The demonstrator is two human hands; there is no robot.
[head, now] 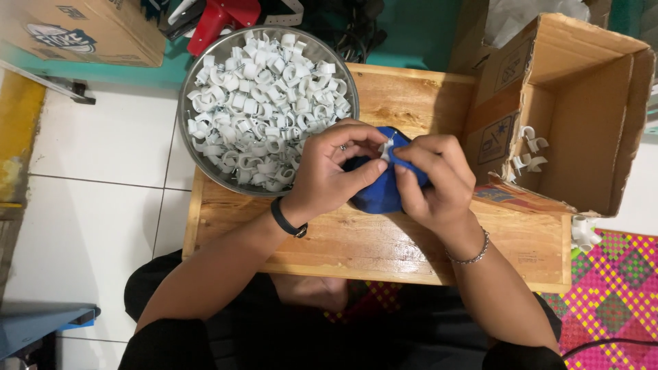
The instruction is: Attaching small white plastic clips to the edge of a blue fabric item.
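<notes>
White plastic clip [388, 146] sits pinched between your two hands over a blue round object [375, 194] at the middle of the wooden board [411, 96]. Head view, the only one: your left hand [330, 170] is curled nearly closed, thumb and forefinger on the clip's left edge, other fingers wrapped on the blue object. Your right hand [433, 179] is curled the same way, fingertips pressing the clip from the right, palm over the blue piece. Step in hand looks like seating or fitting one clip against the blue object; how far it's in, cannot tell, fingers hide it. Next move would need steady two-sided pressure and a clean release. Metal bowl [205, 164] heaped with loose white clips [264, 103] just left of your hands; open cardboard box [582, 109] right, few clips inside.
</notes>
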